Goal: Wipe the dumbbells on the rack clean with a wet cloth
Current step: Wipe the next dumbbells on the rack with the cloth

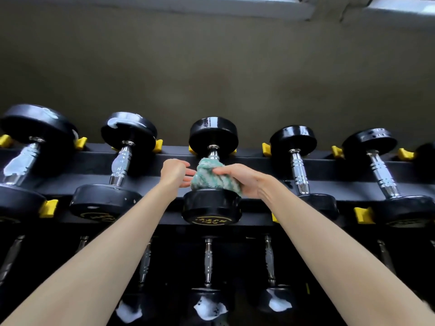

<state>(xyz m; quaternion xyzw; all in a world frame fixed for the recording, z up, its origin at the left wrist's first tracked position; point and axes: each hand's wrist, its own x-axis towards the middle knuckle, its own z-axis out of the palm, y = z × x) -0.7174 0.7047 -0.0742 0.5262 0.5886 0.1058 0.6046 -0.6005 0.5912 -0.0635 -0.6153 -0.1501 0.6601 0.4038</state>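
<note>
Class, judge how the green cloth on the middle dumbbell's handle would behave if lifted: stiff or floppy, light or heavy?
Probably floppy: the green cloth bunches in folds round the handle under the right hand. Likely light, as fingers alone hold it. Unlikely to roll.

Plain olive-grey plastered wall (211,67) fills the upper half; matte, unmarked. Along the top edge runs a white-framed window strip (235,4), blurred, with pale daylight coming through. A dark vertical frame divider (342,10) breaks the strip toward the right. The wall dims toward the lower left. Below, in front of the wall, a long black metal rack (254,161), with small yellow plastic cradles (266,149) along its rails.
</note>
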